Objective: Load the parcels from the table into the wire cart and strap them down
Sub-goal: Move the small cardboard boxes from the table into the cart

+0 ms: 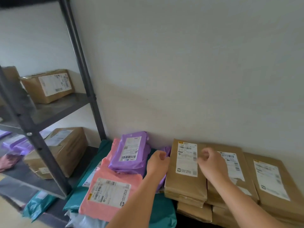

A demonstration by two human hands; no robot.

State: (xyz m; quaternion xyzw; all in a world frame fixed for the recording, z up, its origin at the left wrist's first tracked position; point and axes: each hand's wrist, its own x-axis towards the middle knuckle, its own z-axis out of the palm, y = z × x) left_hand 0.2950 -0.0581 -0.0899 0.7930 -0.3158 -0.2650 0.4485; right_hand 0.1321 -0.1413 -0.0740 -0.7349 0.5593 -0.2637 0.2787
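Observation:
Parcels lie piled on a table against the wall. A flat brown cardboard parcel (184,183) with a white label tops a stack in the middle. My left hand (157,163) hovers at its left edge, fingers loosely curled, holding nothing. My right hand (211,163) hovers over its right edge, fingers also curled and empty. A second brown parcel (233,162) and a third (271,180) lie to the right. On the left are a purple mailer bag (131,153), a pink mailer (108,193) and teal bags (161,211). The wire cart is not in view.
A dark metal shelving rack (47,155) stands at the left, close to the table's corner. It carries cardboard boxes (49,85), (65,148) and purple and pink mailers (14,145). A teal bag (37,205) lies on the floor beneath it. A plain wall is directly behind the table.

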